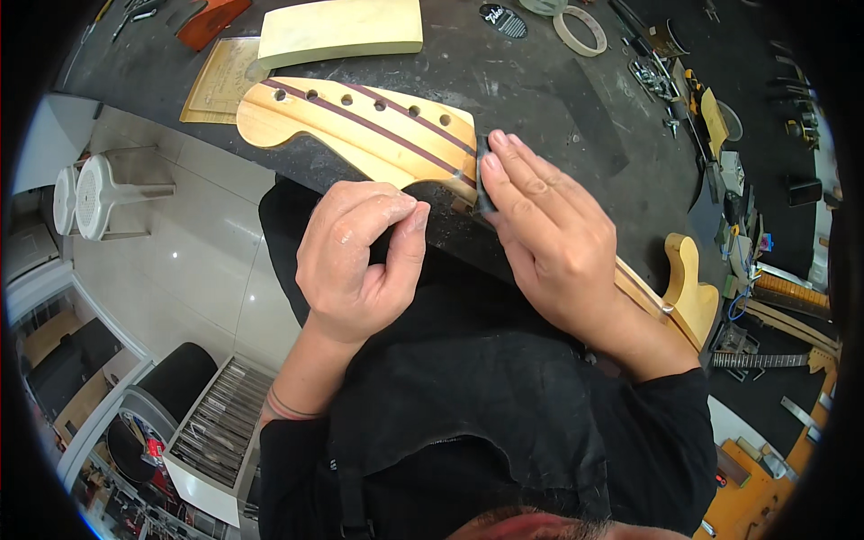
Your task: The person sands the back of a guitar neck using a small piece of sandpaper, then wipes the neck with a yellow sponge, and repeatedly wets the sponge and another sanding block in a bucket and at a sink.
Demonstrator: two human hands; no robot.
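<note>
A pale wooden guitar headstock [360,126] with two dark stripes and several peg holes lies on the dark bench, its tip toward the left. Across its right end, where the neck begins, stands a dark strip [483,180] that looks like sandpaper. My right hand [553,234] presses on this strip with straight fingers held together; its thumb is hidden. Just below the headstock's near edge is my left hand [364,256], closed, with thumb and forefinger pinched together. Whatever is in that pinch, if anything, cannot be made out. Whitish dust coats the left fingers.
Behind the headstock sit a pale block [342,31] and a yellowish sheet [225,81]. A tape roll [580,31] lies farther right. Beyond my right forearm is a curved wooden piece [691,292]. White stools [99,196] stand on the floor at left, near a slotted metal rack [216,423].
</note>
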